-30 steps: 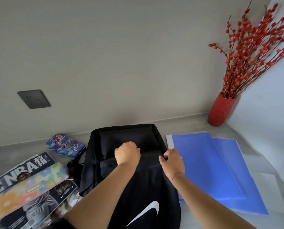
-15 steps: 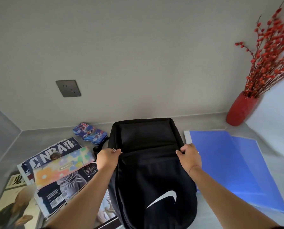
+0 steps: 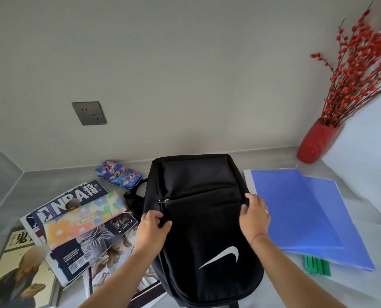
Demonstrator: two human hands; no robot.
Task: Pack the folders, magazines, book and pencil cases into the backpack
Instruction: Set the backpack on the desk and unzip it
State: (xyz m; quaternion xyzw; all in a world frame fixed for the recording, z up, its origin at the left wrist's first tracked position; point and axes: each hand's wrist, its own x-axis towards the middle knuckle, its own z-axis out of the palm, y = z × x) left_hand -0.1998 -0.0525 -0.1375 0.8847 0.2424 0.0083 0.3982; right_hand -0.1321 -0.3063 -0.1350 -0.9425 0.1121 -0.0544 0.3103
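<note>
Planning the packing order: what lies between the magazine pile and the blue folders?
The black backpack, with the left hand and right hand on its sides; the head view shows it.

Black backpack (image 3: 202, 230) lies flat; blue folders (image 3: 296, 214) overlap right of it; magazines (image 3: 74, 196), book (image 3: 18, 274), floral pencil case (image 3: 85, 221), tin pencil case (image 3: 120, 174) left of it.

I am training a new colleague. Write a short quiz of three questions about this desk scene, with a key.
1. True or false: the blue folders lie to the right of the backpack.
2. What lies on the NBA magazine? A: floral pencil case. B: red vase. C: green clips.
3. Which wears a ring: the left hand or the right hand?
Key: 1 true; 2 A; 3 right hand.
</note>
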